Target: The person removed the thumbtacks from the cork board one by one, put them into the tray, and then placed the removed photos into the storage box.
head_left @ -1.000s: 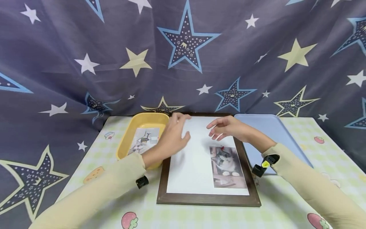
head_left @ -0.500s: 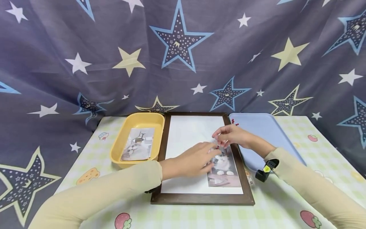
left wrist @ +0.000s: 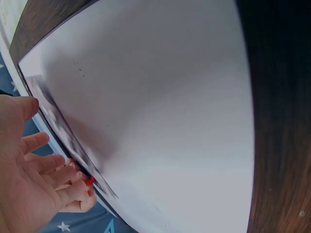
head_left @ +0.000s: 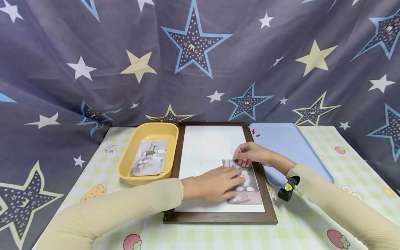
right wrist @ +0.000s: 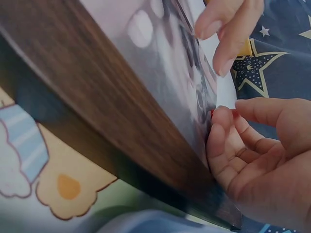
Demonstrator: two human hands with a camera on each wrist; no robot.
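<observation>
A cat photo [head_left: 247,196] lies on the white board [head_left: 212,142] inside a dark brown frame [head_left: 218,218]. My right hand [head_left: 253,154] is at the photo's top edge and pinches a small red push pin [head_left: 236,160] there. The pin also shows by the fingertips in the left wrist view, as a red spot [left wrist: 91,181]. Across the photo's left part rests my left hand [head_left: 215,184], fingers stretched out and holding nothing. It covers much of the cat. The right wrist view shows the photo [right wrist: 170,68] close up beside the right hand [right wrist: 262,150].
Left of the frame stands a yellow tray [head_left: 125,163] with more photos [head_left: 150,158] in it. On the right, a light blue tray [head_left: 290,146] carries a few red pins [head_left: 253,132] near its far left corner. A checkered cloth [head_left: 187,239] covers the table.
From above the board's left side, my left hand has moved right and down onto the photo. My right hand has lowered to the pin at the photo's top edge.
</observation>
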